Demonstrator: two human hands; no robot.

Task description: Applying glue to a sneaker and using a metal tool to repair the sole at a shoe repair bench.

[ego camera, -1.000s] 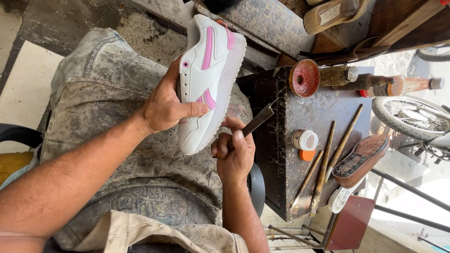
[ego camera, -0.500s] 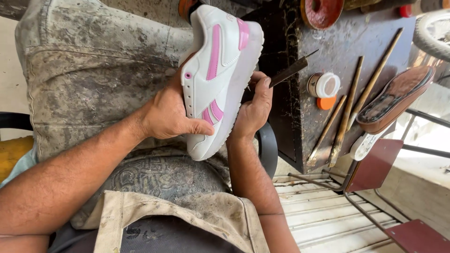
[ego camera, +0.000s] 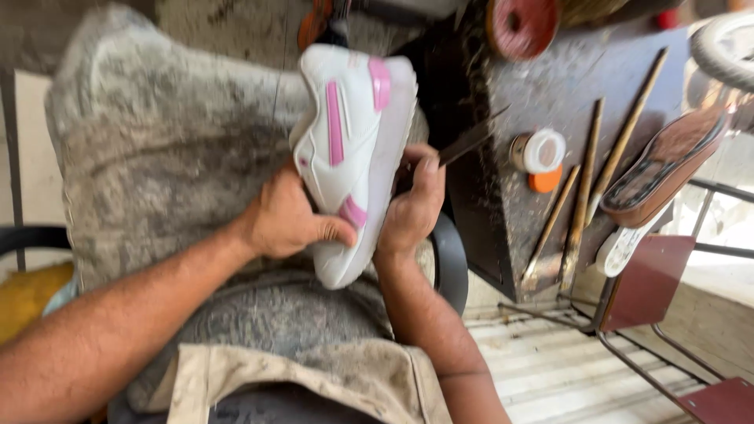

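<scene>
Over the lap, left hand grips the white-and-pink sneaker by its side, toe toward the body; right hand is clenched on a dark blade-like tool against the sole edge, exact contact blurred. On the dark workbench: small round white-lidded jar with orange base, red round tin at top.

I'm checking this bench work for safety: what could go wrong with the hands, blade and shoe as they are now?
The right hand holds a knife against the edge of the white and pink shoe, while the left hand grips the same shoe close by; a slip could cut those fingers. The shoe rests only on the lap, so it may twist under pressure. The blade could also gouge the upper.
</scene>
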